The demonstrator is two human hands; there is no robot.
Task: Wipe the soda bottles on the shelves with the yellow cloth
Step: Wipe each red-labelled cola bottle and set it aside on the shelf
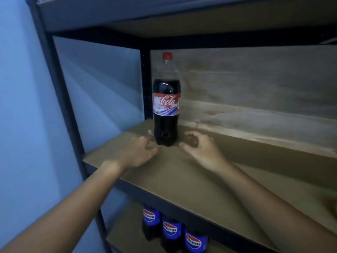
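Head view: blurred left hand (138,152) and right hand (200,148), fingers loose, flank Coca-Cola bottle (166,110).

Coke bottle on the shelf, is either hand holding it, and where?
Neither. The left hand and right hand sit either side of the Coke bottle base, fingers loosely curled, holding nothing.
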